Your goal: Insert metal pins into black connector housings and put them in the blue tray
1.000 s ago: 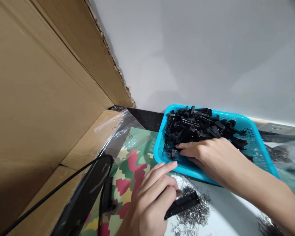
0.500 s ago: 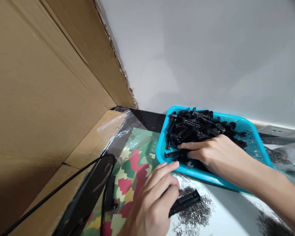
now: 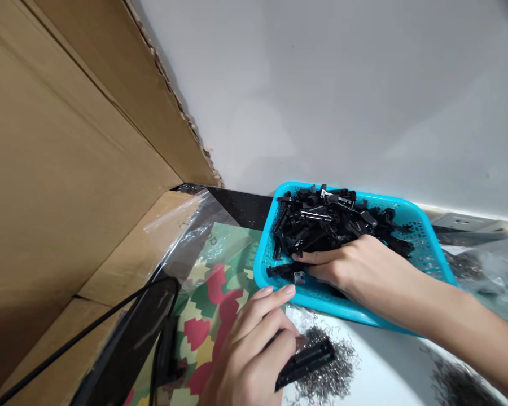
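My left hand (image 3: pixel 254 347) is closed around a long, narrow black plastic part (image 3: pixel 307 361), whose grooved end sticks out to the right. Its upper fingers stretch toward the near rim of a turquoise basket (image 3: pixel 347 314). Inside that basket lies a heap of black plastic parts (image 3: pixel 322 225), a few showing bits of shiny metal. My right hand (image 3: pixel 355 262) reaches in from the right, its fingers bent down among the pieces; what they grip is hidden. By its fingertips lies a part with a small metal clip (image 3: pixel 299 277).
Small bent metal wires (image 3: pixel 330 366) form a pile on the white surface, with a second pile (image 3: pixel 461 380) at right. A patterned sheet (image 3: pixel 203 332), a clear plastic bag (image 3: pixel 220 242) and a black cable (image 3: pixel 88 327) lie left. Cardboard (image 3: pixel 68 169) stands beside the wall (image 3: pixel 322 84).
The whole view has shifted, so things sit slightly further left. My right hand still works in the basket, and my left still holds the black part.
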Motion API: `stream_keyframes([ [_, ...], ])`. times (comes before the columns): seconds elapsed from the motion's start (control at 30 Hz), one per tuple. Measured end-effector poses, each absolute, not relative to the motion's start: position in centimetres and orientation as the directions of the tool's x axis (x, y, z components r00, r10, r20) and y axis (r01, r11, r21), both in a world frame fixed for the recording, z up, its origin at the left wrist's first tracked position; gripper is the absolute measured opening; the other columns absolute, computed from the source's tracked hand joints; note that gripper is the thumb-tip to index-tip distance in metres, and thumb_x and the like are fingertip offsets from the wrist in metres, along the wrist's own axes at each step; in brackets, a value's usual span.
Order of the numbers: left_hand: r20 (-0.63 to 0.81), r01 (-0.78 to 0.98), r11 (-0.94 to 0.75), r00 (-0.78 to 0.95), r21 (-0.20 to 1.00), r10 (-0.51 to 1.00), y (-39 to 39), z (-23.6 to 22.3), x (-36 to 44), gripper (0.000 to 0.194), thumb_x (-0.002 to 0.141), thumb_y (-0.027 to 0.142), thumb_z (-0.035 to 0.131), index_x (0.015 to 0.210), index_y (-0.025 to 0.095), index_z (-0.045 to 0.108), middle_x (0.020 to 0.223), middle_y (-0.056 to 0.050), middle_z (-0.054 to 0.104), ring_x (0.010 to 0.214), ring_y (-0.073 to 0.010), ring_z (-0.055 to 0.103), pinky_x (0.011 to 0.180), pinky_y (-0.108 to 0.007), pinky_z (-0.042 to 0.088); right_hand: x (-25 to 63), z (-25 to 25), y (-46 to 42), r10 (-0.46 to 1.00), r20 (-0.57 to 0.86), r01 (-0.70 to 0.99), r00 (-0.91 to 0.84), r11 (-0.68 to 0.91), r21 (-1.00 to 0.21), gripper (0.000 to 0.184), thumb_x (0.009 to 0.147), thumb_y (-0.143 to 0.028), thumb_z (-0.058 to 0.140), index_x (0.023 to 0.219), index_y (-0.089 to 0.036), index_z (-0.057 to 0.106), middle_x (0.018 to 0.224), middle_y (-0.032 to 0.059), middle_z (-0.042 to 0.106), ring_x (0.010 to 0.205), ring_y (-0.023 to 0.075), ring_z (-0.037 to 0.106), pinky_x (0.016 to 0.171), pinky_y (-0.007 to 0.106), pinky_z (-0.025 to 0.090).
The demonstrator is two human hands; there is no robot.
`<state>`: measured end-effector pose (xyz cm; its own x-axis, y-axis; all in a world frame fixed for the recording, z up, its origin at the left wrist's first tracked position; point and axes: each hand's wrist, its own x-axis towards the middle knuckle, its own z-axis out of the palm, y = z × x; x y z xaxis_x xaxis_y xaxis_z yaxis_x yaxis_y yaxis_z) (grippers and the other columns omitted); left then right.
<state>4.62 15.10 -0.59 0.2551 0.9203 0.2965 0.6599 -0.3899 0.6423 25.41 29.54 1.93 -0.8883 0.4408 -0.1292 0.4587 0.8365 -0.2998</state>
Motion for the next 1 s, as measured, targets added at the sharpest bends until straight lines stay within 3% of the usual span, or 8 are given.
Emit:
stream_keyframes([
  [0.2,0.288,0.658,-0.366,0.230,0.658,0.930,15.4,-0.7,4.7,0.030,0.093,-0.006,0.054,0.079,0.020,0.058,0.086,0.001,0.070,0.132,-0.0159,0.059,0.123,-0.033,0.033,24.0,2.4,30.2,0.375,-0.185,0.414,-0.908,0.867,-0.277,0.025,0.093,0.000,0.065,0.077,-0.018,0.072,0.084,0.0027,0.078,0.063,0.0167,0.069,0.050,0.032,0.028],
  [0.47,0.325,0.685,-0.383,0.221,0.620,0.920,15.8,-0.3,4.7,0.030,0.092,-0.004,0.056,0.077,0.021,0.059,0.085,-0.001,0.071,0.128,-0.0171,0.060,0.120,-0.033,0.035,23.8,2.7,30.4,0.320,-0.212,0.367,-0.923,0.899,-0.238,0.020,0.094,-0.001,0.064,0.088,-0.017,0.075,0.097,0.0061,0.080,0.070,0.0189,0.073,0.052,0.032,0.032],
  [0.63,0.290,0.711,-0.381,0.254,0.591,0.923,15.7,-0.1,4.8,0.028,0.093,-0.002,0.056,0.077,0.021,0.060,0.086,-0.001,0.071,0.127,-0.0196,0.060,0.119,-0.036,0.038,24.1,2.8,30.2,0.324,-0.177,0.359,-0.929,0.906,-0.226,0.024,0.090,0.003,0.061,0.088,-0.016,0.075,0.092,0.0068,0.079,0.067,0.0160,0.070,0.054,0.030,0.035],
  [0.83,0.276,0.717,-0.391,0.280,0.577,0.920,15.6,0.0,4.5,0.026,0.092,-0.004,0.057,0.082,0.019,0.064,0.085,-0.002,0.068,0.127,-0.0219,0.061,0.116,-0.041,0.044,23.4,3.1,30.1,0.354,-0.198,0.390,-0.914,0.901,-0.191,0.020,0.092,0.000,0.063,0.083,-0.016,0.071,0.085,0.0037,0.077,0.057,0.0149,0.064,0.051,0.035,0.021],
  [1.0,0.268,0.728,-0.405,0.305,0.553,0.914,15.5,0.3,4.3,0.027,0.088,-0.008,0.057,0.085,0.018,0.064,0.088,-0.003,0.068,0.130,-0.0239,0.060,0.116,-0.046,0.047,23.1,2.8,29.8,0.411,-0.177,0.440,-0.894,0.878,-0.187,0.021,0.093,-0.003,0.062,0.079,-0.016,0.068,0.078,0.0027,0.076,0.056,0.0130,0.059,0.054,0.034,0.016],
])
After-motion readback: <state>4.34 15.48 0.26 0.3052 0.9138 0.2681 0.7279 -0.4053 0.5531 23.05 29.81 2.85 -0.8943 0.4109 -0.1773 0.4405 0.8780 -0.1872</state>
